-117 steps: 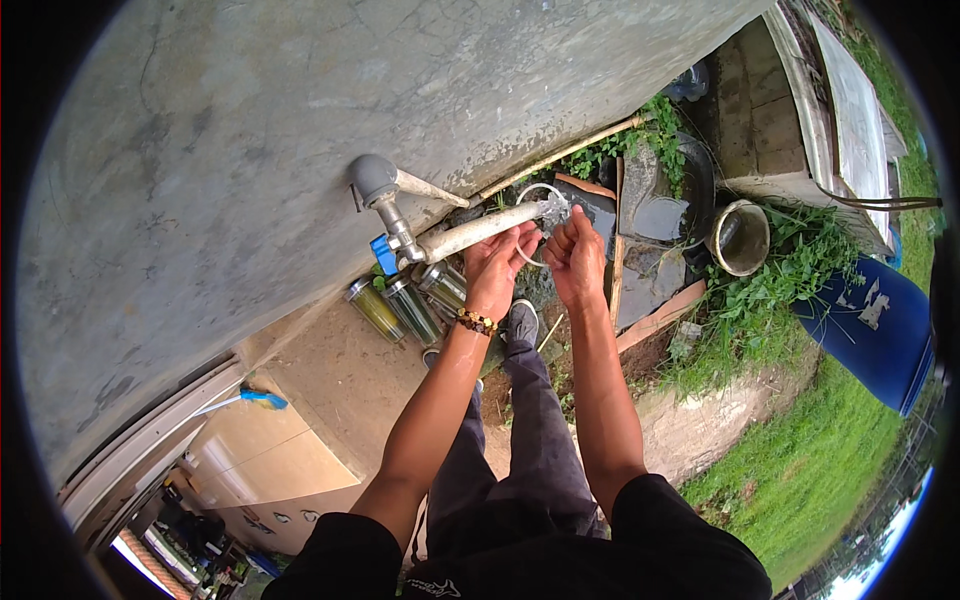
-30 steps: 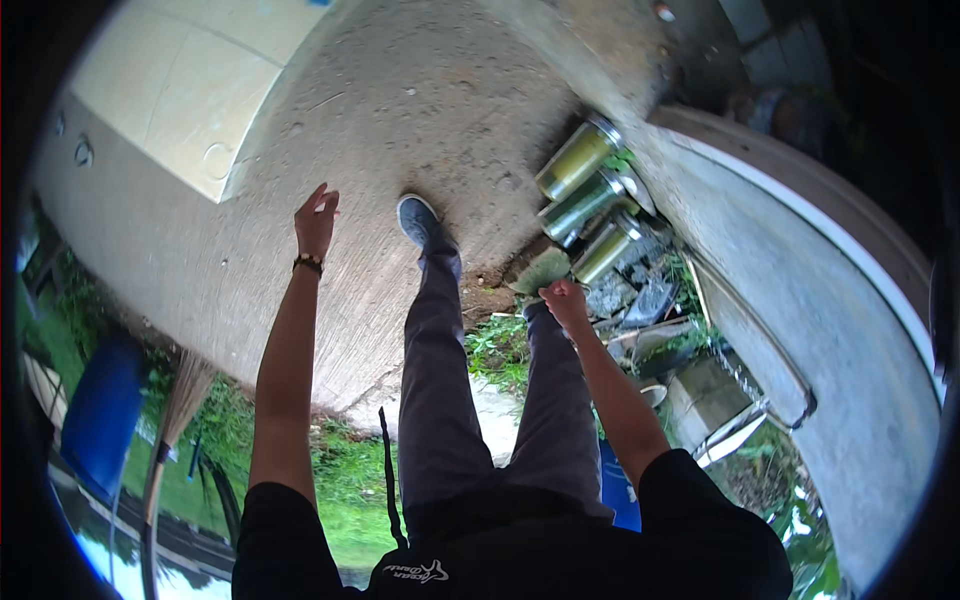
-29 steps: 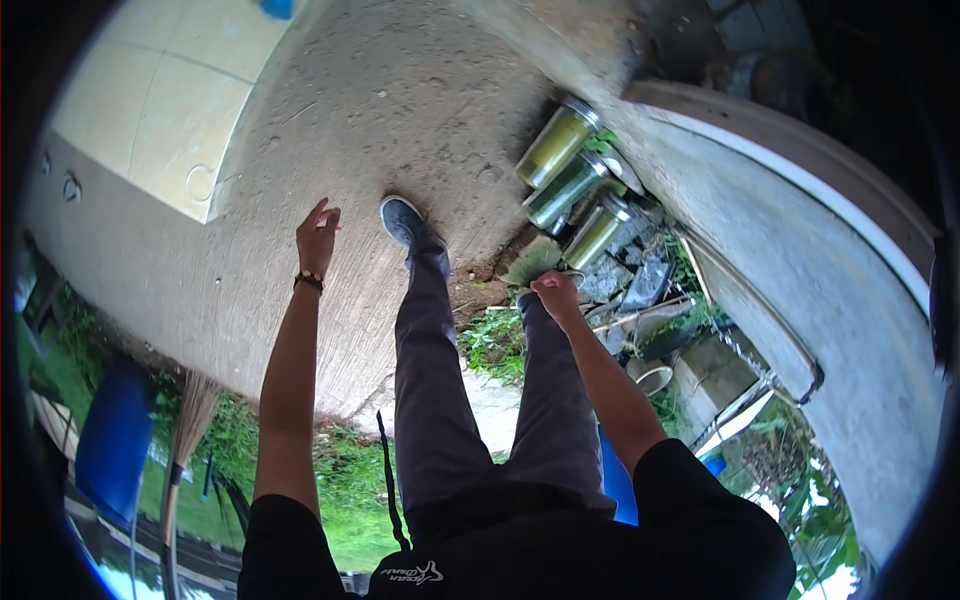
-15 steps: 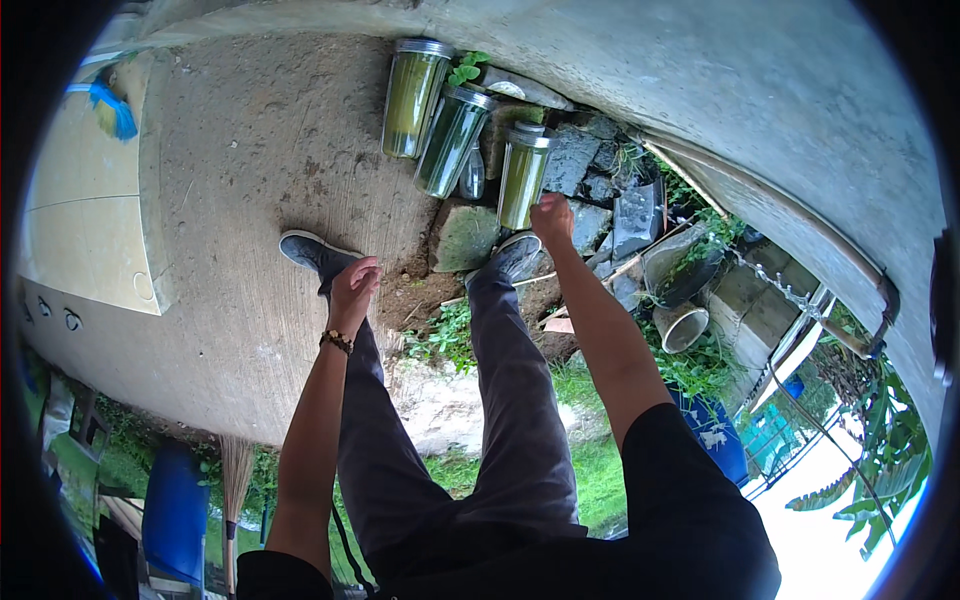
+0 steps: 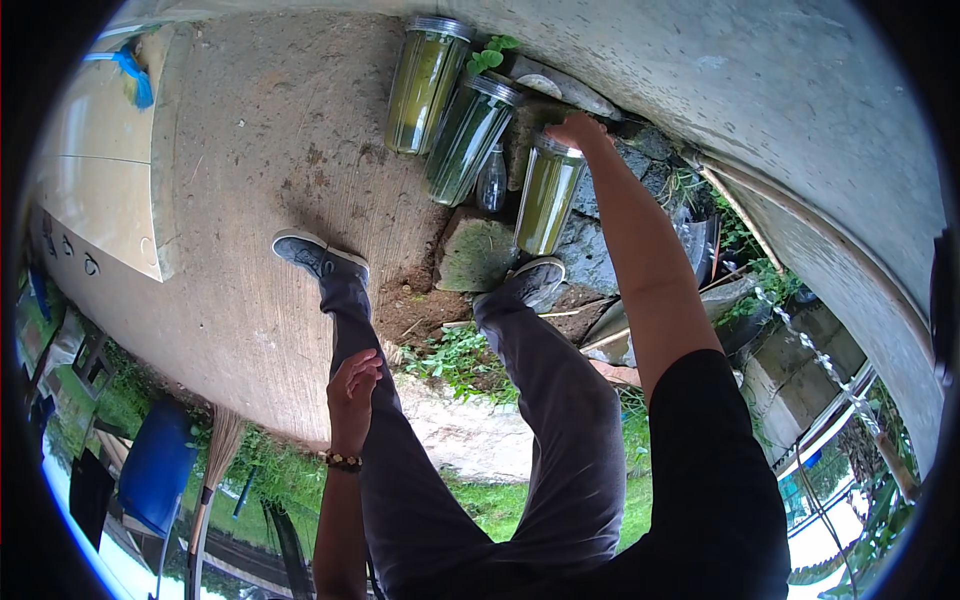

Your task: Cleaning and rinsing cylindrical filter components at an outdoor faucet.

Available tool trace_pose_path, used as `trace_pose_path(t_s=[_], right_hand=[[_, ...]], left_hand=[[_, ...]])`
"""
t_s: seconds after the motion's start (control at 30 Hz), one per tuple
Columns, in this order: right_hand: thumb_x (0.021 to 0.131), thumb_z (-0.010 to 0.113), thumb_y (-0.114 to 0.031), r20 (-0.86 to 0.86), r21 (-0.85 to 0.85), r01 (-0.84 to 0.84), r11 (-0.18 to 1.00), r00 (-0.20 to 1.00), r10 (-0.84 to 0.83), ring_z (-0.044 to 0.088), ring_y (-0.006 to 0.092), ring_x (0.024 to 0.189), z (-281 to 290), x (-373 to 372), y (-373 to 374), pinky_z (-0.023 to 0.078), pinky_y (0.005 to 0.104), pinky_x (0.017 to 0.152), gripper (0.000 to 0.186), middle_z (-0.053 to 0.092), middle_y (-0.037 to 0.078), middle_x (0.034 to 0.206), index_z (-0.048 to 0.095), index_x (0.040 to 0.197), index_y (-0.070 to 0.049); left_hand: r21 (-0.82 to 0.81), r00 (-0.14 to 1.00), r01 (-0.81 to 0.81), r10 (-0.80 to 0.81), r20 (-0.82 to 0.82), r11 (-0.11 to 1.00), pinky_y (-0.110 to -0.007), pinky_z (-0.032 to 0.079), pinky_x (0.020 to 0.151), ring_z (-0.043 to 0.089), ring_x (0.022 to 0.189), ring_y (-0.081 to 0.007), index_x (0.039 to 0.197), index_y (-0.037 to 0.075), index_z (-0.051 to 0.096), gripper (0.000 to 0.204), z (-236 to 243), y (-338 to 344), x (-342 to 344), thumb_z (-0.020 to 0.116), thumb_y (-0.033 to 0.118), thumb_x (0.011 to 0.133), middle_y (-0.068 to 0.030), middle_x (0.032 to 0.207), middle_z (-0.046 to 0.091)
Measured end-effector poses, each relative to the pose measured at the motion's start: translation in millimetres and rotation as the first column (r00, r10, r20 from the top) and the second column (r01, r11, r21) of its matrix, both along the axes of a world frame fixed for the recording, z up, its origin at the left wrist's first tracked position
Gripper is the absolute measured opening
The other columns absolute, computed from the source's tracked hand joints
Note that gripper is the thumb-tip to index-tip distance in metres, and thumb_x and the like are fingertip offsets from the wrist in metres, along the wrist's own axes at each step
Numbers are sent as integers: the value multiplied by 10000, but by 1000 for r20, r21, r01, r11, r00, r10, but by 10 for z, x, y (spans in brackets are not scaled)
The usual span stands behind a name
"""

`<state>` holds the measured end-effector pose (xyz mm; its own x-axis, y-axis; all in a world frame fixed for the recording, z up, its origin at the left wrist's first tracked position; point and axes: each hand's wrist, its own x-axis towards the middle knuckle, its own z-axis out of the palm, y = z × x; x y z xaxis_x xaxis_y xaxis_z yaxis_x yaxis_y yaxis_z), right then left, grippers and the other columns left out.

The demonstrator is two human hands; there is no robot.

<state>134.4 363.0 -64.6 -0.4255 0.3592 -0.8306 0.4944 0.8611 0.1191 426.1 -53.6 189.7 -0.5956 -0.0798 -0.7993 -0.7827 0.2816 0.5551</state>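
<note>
Grey concrete wall (image 5: 780, 120), two o'clock; my right hand (image 5: 582, 130) tops clear yellow-green cylinder (image 5: 548, 205), closure unclear: best centred; left hand (image 5: 352, 398) slack, empty.

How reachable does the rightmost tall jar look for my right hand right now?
Yes, most likely: your right hand is right at the lid of the rightmost tall jar, with nothing visible between them. The small clear bottle stands to the jar's left, seemingly out of the way.
</note>
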Motion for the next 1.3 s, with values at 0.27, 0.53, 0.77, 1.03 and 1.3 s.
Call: trace_pose_path(t_s=[0.27, 0.53, 0.77, 1.03, 1.3], right_hand=[[724, 760, -509, -37, -105, -139, 985, 990, 136, 600, 374, 1190, 655, 296, -89, 453, 520, 994, 644, 654, 205, 1232, 678, 1178, -60], [797, 735, -373, -174, -205, -275, 939, 955, 242, 571, 467, 1102, 1539, 958, -347, 492, 524, 915, 495, 510, 271, 1228, 609, 1117, -17], [796, 741, -324, -317, -159, -226, 961, 934, 167, 565, 459, 1055, 2071, 1225, -383, 492, 530, 872, 432, 448, 273, 1212, 609, 1063, -11], [796, 727, -307, -275, -96, -85, 992, 960, 55, 588, 463, 1037, 2616, 879, -563, 500, 513, 888, 410, 463, 302, 1212, 627, 1032, 13], [810, 737, -311, -266, -10, -58, 998, 962, 54, 592, 442, 1102, 2647, 551, -575, 512, 494, 919, 434, 493, 280, 1247, 647, 1092, 6]], left_hand=[[7, 999, 20, -20, -51, 1000, -269, 521, 864, 660, 997, -137, 1219, 15, 613, 269, 448, 370, -121, 592, 144, 984, -93, 1088, 692], [87, 976, 178, -165, -143, 980, -294, 539, 840, 676, 976, -160, 1209, 6, 612, 261, 772, 269, -640, 603, 97, 965, -115, 1069, 699], [82, 954, 263, -247, -171, 961, -312, 538, 849, 685, 986, -198, 1221, 12, 616, 280, 1154, -158, -1323, 607, 128, 966, -139, 1085, 699], [31, 934, 304, -292, -206, 952, -322, 540, 853, 683, 1006, -205, 1220, 10, 616, 283, 1453, -885, -1563, 599, 146, 973, -136, 1100, 698], [-9, 958, 263, -262, -116, 965, -319, 541, 849, 686, 980, -195, 1214, 42, 628, 269, 1432, -1330, -1509, 597, 138, 965, -117, 1078, 703]])
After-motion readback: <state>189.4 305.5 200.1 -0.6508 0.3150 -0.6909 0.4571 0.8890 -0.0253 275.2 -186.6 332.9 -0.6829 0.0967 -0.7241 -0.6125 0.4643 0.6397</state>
